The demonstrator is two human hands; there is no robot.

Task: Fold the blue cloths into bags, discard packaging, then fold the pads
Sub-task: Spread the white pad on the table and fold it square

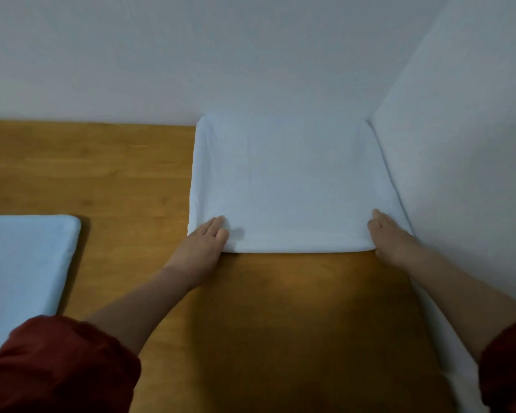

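A white folded pad lies on the wooden floor, pushed into the corner where two walls meet. My left hand rests flat on its near left corner, fingers straight on top. On the near right corner lies my right hand, fingers straight on the top layer and thumb at the folded front edge. A second pale pad lies flat at the left edge of view, apart from both hands.
White walls close off the far side and the right side. Bare wooden floor stretches between the two pads and in front of me. My red sleeves show at the bottom corners.
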